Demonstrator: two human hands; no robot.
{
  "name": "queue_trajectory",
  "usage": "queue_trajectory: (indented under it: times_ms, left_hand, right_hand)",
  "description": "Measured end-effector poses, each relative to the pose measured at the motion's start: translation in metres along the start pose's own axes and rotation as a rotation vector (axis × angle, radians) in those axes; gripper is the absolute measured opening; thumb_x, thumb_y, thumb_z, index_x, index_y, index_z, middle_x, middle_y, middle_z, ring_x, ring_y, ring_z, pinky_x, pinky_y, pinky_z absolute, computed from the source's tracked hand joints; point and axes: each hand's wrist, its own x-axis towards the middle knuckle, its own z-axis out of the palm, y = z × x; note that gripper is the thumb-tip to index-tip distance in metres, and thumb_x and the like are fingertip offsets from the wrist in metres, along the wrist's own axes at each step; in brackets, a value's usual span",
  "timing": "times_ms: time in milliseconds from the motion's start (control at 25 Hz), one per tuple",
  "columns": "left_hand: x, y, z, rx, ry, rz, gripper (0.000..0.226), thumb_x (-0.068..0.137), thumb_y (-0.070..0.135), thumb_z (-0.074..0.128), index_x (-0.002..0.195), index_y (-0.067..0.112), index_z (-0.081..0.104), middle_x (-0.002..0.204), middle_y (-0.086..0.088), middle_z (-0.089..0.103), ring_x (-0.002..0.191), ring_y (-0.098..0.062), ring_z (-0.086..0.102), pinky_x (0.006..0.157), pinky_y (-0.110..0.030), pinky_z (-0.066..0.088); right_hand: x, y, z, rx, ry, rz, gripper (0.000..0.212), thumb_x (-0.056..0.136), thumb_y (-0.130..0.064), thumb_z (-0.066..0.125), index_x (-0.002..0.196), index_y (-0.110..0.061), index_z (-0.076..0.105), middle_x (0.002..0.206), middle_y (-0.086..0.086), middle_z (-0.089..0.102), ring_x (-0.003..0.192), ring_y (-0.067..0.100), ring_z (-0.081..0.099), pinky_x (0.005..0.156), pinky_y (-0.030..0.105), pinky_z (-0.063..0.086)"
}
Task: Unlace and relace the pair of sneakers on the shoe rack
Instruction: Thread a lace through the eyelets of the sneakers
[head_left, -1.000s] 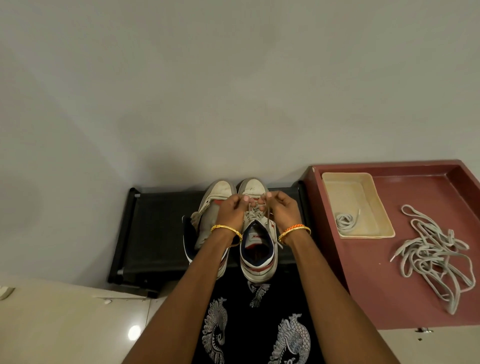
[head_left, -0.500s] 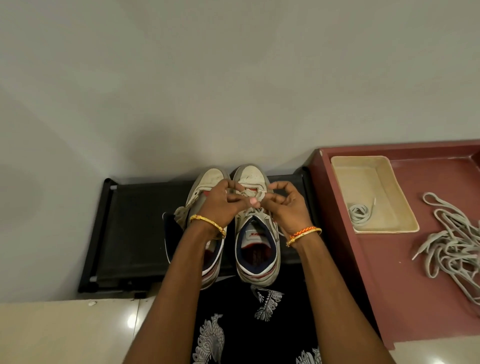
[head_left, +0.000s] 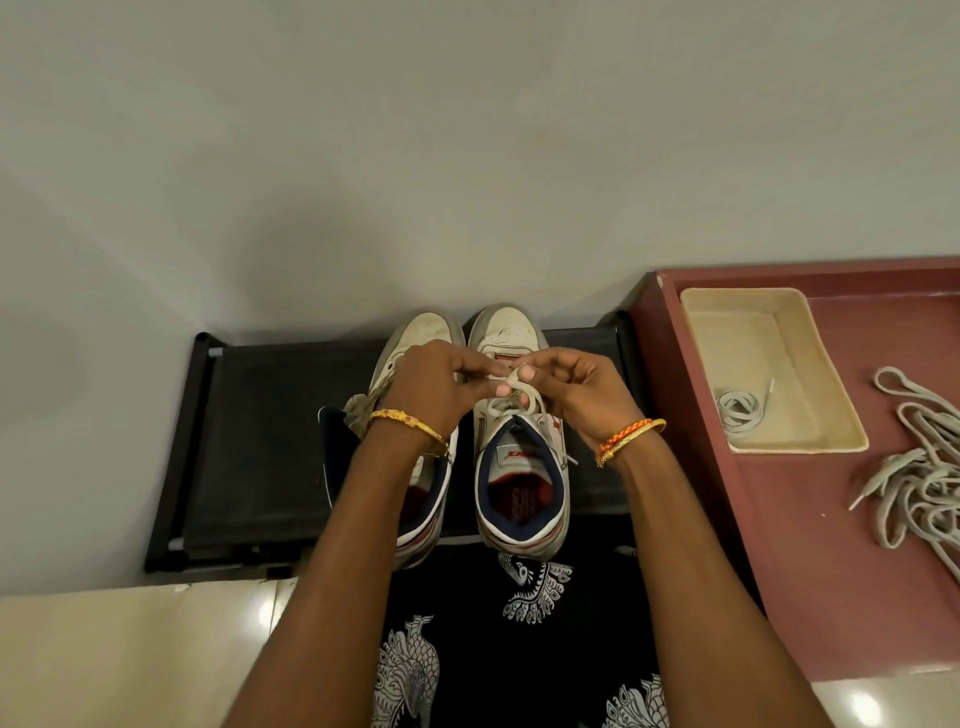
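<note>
Currently | white lace (head_left: 511, 384) is pinched by left hand (head_left: 434, 387) and right hand (head_left: 582, 395) above right sneaker (head_left: 519, 441), beside left sneaker (head_left: 415, 467), on black shoe rack (head_left: 260, 441) | knot judged underway | even tension should be kept, loops drawn apart level.

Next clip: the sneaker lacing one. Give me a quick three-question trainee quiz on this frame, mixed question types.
1. True or false: both hands work the lace over the right sneaker.
2. Where does the small coiled lace lie?
A. on the rack
B. in the cream tray
C. inside the left sneaker
3. Fill in: the loose pile of laces lies on the ____ surface, outside the tray.

Key: 1 true; 2 B; 3 maroon.
</note>
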Motion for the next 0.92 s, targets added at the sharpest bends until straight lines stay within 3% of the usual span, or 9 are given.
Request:
queue_trajectory:
  times_ms: [120, 200, 280, 400, 480, 560, 640, 800, 920]
  left_hand:
    - [-0.003, -0.002, 0.005, 0.254, 0.082, 0.248, 0.021, 0.080, 0.015, 0.072, 0.101, 0.015, 0.074, 0.090, -0.010, 0.073, 0.085, -0.026, 0.063, 0.076, -0.031, 0.047]
    - [-0.004, -0.004, 0.006, 0.423, 0.101, 0.412, 0.021, 0.081, 0.016, 0.069, 0.101, 0.020, 0.074, 0.083, -0.005, 0.073, 0.080, -0.026, 0.055, 0.067, -0.036, 0.044]
    - [-0.007, -0.003, 0.005, 0.541, 0.129, 0.427, 0.021, 0.085, 0.018, 0.065, 0.104, 0.023, 0.073, 0.090, -0.001, 0.072, 0.087, -0.023, 0.049, 0.074, -0.036, 0.038]
    - [-0.014, 0.002, 0.009, 0.610, 0.140, 0.277, 0.021, 0.092, 0.026, 0.055, 0.108, 0.028, 0.069, 0.104, 0.008, 0.066, 0.101, -0.017, 0.042, 0.078, -0.030, 0.016]
    - [-0.014, 0.002, 0.008, 0.494, 0.122, 0.112, 0.018, 0.093, 0.030, 0.051, 0.102, 0.031, 0.067, 0.107, 0.013, 0.064, 0.106, -0.014, 0.040, 0.077, -0.029, 0.012]
    - [-0.012, -0.001, 0.003, 0.290, 0.044, -0.045, 0.017, 0.093, 0.033, 0.053, 0.099, 0.030, 0.069, 0.106, 0.011, 0.064, 0.109, -0.016, 0.046, 0.090, -0.034, 0.023]
    - [-0.011, 0.001, 0.000, 0.096, -0.046, -0.103, 0.018, 0.092, 0.030, 0.057, 0.099, 0.022, 0.071, 0.101, 0.002, 0.066, 0.103, -0.020, 0.055, 0.096, -0.040, 0.038]
    - [-0.012, 0.008, 0.002, -0.270, -0.067, -0.264, 0.019, 0.088, 0.016, 0.063, 0.102, 0.007, 0.071, 0.101, -0.008, 0.069, 0.095, -0.013, 0.059, 0.086, -0.025, 0.045]
    - [-0.005, 0.004, 0.007, -0.312, -0.026, -0.340, 0.023, 0.083, 0.025, 0.069, 0.101, 0.011, 0.073, 0.106, -0.006, 0.070, 0.106, -0.018, 0.059, 0.097, -0.035, 0.044]
  right_hand:
    - [0.001, -0.002, 0.003, 0.045, 0.034, 0.134, 0.008, 0.086, 0.001, 0.061, 0.082, -0.003, 0.066, 0.063, 0.002, 0.068, 0.049, 0.009, 0.059, 0.046, 0.018, 0.050]
    - [0.001, -0.003, 0.004, 0.038, 0.045, 0.179, 0.007, 0.086, 0.002, 0.061, 0.081, 0.001, 0.066, 0.061, 0.007, 0.064, 0.044, 0.010, 0.053, 0.039, 0.016, 0.044]
    - [0.001, -0.003, 0.004, 0.008, 0.045, 0.198, 0.011, 0.086, 0.001, 0.061, 0.079, -0.002, 0.068, 0.057, 0.006, 0.062, 0.042, 0.011, 0.050, 0.037, 0.016, 0.041]
    - [0.001, -0.004, 0.008, -0.091, 0.067, 0.157, 0.010, 0.088, -0.006, 0.061, 0.081, -0.008, 0.068, 0.062, 0.008, 0.061, 0.045, 0.009, 0.051, 0.043, 0.018, 0.043]
    - [0.002, -0.004, 0.008, -0.251, 0.168, 0.030, 0.016, 0.089, -0.016, 0.062, 0.079, -0.004, 0.067, 0.067, 0.011, 0.058, 0.056, 0.013, 0.052, 0.055, 0.024, 0.046]
    - [-0.003, -0.005, 0.005, -0.359, 0.229, -0.103, 0.035, 0.089, -0.026, 0.062, 0.069, 0.003, 0.063, 0.060, 0.009, 0.055, 0.058, 0.012, 0.050, 0.060, 0.028, 0.044]
    - [-0.013, -0.009, 0.003, -0.401, 0.136, -0.164, 0.044, 0.087, -0.032, 0.065, 0.062, 0.004, 0.061, 0.056, 0.010, 0.054, 0.056, 0.011, 0.049, 0.061, 0.028, 0.043]
    - [-0.026, -0.005, 0.007, -0.548, 0.014, -0.176, 0.030, 0.076, -0.032, 0.076, 0.065, -0.007, 0.065, 0.060, -0.004, 0.047, 0.059, 0.009, 0.044, 0.059, 0.028, 0.040]
    - [-0.022, -0.005, 0.005, -0.553, 0.018, -0.185, 0.022, 0.080, -0.022, 0.073, 0.064, -0.009, 0.066, 0.059, -0.007, 0.046, 0.057, 0.007, 0.042, 0.060, 0.027, 0.040]
